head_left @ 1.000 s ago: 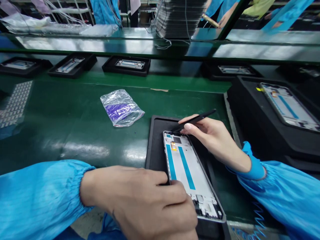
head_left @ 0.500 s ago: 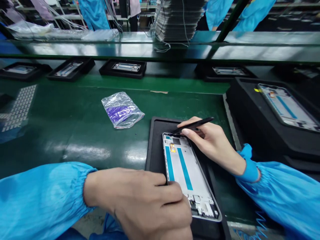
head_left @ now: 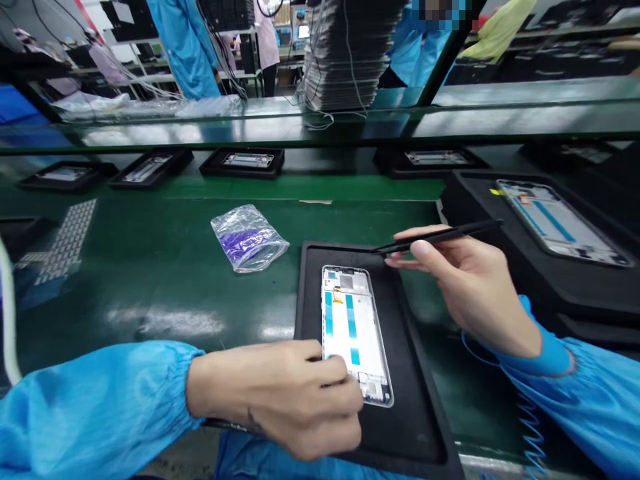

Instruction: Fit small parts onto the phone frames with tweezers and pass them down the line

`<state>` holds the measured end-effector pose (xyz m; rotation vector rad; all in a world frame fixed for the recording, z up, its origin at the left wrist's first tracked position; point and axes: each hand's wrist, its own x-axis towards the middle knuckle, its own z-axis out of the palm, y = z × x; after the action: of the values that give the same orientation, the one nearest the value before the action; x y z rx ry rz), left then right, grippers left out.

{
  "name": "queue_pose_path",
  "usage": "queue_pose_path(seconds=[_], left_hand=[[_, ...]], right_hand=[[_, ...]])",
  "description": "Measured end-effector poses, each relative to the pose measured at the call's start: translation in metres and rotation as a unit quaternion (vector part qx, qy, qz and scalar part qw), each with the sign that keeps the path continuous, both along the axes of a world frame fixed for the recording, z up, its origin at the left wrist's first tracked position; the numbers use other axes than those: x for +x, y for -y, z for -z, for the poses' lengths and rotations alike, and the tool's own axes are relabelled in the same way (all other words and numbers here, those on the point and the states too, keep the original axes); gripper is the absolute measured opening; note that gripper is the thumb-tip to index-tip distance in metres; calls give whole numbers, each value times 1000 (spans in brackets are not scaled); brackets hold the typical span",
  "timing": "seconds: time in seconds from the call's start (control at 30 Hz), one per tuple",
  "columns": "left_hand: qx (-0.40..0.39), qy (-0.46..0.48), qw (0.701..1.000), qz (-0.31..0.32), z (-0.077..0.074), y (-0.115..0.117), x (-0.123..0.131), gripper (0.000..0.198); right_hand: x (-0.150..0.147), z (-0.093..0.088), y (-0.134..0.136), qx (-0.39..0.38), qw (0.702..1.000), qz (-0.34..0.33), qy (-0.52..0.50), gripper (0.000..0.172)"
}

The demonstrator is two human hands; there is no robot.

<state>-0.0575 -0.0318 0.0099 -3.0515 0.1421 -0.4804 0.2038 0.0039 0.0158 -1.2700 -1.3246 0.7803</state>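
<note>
A silver phone frame (head_left: 367, 333) with blue strips and a small orange flex piece lies in a shallow black tray (head_left: 420, 413). My left hand (head_left: 295, 400) is closed at the frame's lower left edge, its fingers curled against it; the fingertips are partly hidden. In my right hand (head_left: 475, 287) is a pair of black tweezers (head_left: 450, 232), held between thumb and fingers. The tweezer tips hover over the tray's far right rim, apart from the phone frame.
On the green bench lies a clear zip bag (head_left: 250, 240) with a purple band. A sheet of small pieces (head_left: 70, 233) is at left. Several black trays with phone frames line the back; another phone frame (head_left: 560, 217) rests on a black block at right. A coiled blue cord (head_left: 533, 427) hangs at lower right.
My right hand has drawn the tweezers away rightward from the phone frame's far end. The phone frame looks lower and further left within the tray, my left hand still at its edge.
</note>
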Motion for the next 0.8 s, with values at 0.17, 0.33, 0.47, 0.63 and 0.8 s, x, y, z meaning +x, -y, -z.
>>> queue_pose_path(seconds=[0.17, 0.33, 0.47, 0.63, 0.8], left_hand=[[-13, -21, 1000, -8, 0, 12, 0, 21], [45, -48, 996, -61, 5, -7, 4, 18], [93, -90, 983, -134, 9, -67, 17, 18], [102, -169, 951, -238, -8, -174, 41, 16], [100, -172, 932, -303, -28, -256, 63, 19]], right_hand=[[9, -4, 7, 30, 999, 17, -18, 28], [20, -9, 16, 61, 997, 38, -14, 24], [28, -11, 24, 67, 995, 65, 31, 25], [32, -10, 27, 40, 993, 76, 80, 34], [36, -8, 23, 18, 994, 67, 79, 28]])
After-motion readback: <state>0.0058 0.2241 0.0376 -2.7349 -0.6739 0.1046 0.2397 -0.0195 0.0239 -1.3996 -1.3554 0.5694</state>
